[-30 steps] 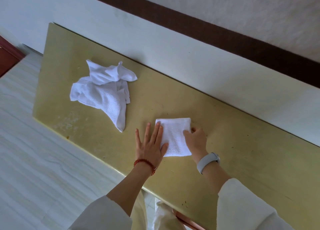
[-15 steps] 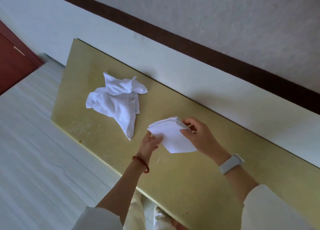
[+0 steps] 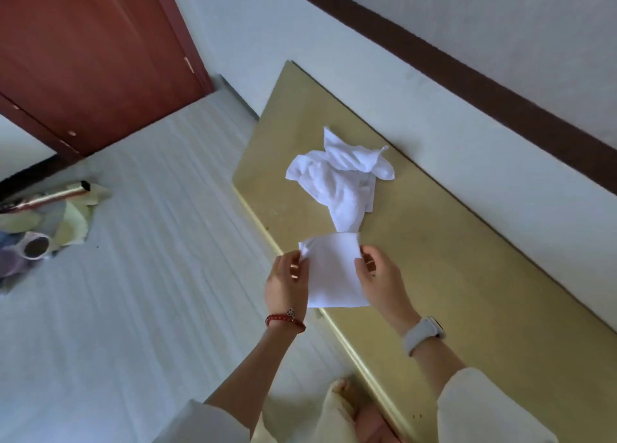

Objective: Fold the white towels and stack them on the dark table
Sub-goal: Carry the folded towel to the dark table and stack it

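Partway through, by the look of it. One folded towel (image 3: 334, 270) is held up between both hands at the near edge of the yellowish table (image 3: 467, 275), clear of the top. Left hand (image 3: 287, 284) pinches its left edge, fingers curled around the cloth; right hand (image 3: 380, 282) grips the right edge the same way, thumb in front. Red bead bracelet (image 3: 285, 320) on the left wrist, pale watch (image 3: 423, 334) on the right.

Farther along the table lies a crumpled heap of white towels (image 3: 337, 182), unfolded, close to the wall (image 3: 450, 115). How many are in it I cannot tell.

No stack anywhere in sight, and no dark table either; only this yellowish one shows. Judgement: one towel folded and in hand, not yet set down; the heap is left to fold, and all the stacking.

Floor (image 3: 133, 275) to the left, red door (image 3: 93, 51), some clutter (image 3: 43, 222) beside it.
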Tool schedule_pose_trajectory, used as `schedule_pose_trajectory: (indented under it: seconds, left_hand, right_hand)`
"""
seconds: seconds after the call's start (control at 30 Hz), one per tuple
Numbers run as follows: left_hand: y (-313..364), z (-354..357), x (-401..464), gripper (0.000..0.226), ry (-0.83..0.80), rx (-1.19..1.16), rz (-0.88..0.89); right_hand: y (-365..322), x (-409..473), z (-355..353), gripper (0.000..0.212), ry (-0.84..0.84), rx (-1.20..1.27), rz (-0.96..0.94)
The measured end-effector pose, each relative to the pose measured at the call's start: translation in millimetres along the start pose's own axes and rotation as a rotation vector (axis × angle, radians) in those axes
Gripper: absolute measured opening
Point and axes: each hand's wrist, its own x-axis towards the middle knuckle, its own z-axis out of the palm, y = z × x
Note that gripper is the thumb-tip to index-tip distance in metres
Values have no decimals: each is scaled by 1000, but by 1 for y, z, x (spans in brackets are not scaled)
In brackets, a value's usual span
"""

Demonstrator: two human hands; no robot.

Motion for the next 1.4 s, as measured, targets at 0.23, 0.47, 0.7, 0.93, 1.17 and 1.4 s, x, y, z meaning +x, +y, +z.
schedule_pose_trajectory:
  seconds: [0.23, 0.47, 0.7, 0.93, 1.17, 1.4]
  left_hand:
    - [-67, -171, 13, 15, 316, 60, -39]
    - [-181, -417, -15, 15, 559, 21, -83]
    - [-293, -640, -51, 17, 777, 80, -214]
    - [-385, -784, -32, 23, 868, 187, -331]
    - [-493, -957, 54, 23, 845, 83, -400]
    - [-591, -1123, 114, 23, 797, -244, -463]
  right_hand:
    - [-133, -35, 127, 17, -116, -108, -331]
    - [-297, -142, 297, 20, -262, -184, -597]
    - [-449, -256, 469, 15, -475, -79, -806]
    - [-551, -301, 630, 9, -646, -46, -883]
    - [-671, -305, 830, 13, -781, 12, -888]
    - [-802, -330, 1004, 14, -955, -3, -860]
